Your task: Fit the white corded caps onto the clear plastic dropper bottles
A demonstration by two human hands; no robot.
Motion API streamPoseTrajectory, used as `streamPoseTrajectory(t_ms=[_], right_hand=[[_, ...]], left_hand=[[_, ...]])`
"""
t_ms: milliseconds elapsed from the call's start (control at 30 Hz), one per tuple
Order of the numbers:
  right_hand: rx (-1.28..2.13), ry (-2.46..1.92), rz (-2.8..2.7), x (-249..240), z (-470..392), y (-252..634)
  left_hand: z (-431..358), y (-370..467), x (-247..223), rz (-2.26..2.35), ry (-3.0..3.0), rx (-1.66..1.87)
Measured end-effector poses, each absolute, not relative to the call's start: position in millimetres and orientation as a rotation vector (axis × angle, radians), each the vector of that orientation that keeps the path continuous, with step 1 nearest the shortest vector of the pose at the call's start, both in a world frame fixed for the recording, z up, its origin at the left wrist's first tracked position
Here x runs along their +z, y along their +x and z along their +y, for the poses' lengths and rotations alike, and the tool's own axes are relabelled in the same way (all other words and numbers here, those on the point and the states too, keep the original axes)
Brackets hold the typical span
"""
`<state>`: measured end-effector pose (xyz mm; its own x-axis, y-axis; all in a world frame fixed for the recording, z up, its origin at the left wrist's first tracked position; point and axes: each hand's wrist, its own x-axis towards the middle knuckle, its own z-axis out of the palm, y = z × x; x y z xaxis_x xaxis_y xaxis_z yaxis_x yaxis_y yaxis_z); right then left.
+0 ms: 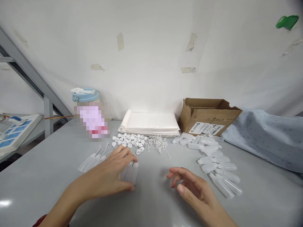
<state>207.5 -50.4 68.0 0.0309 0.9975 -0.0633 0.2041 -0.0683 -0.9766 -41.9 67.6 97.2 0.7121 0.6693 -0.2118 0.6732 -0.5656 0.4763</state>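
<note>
My left hand [115, 173] spans a row of small translucent plastic bottles [134, 175] lying side by side, its index finger at their white-capped ends and its thumb at their bases. Part of that row is hidden under the palm. Left of the hand lie more such bottles [88, 162], with white cords sticking out of their tops. My right hand [194, 192] hovers over the table, fingers loosely curled and apart, holding nothing. To its right is a loose group of translucent bottles [226, 186] without cords.
White caps [129, 140] and a heap of white cords [157, 143] lie mid-table. Behind them is a stack of white sheets [151, 121]. A cardboard box [208, 116], patterned cloth [265, 135], blue-lidded container [85, 94] and power strip [21, 132] stand around the edges.
</note>
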Motion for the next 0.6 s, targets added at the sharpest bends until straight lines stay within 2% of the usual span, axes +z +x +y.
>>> streamPoseTrajectory(t_ms=[233, 600], right_hand=[[1.149, -1.468, -1.343, 64.9, -51.0, 214.0], [1.131, -1.468, -1.372, 71.8, -54.9, 217.3]], left_hand=[[81.0, -34.1, 101.4, 1.089, 2.430, 0.164], [93.3, -23.5, 83.5, 1.145, 2.496, 0.141]])
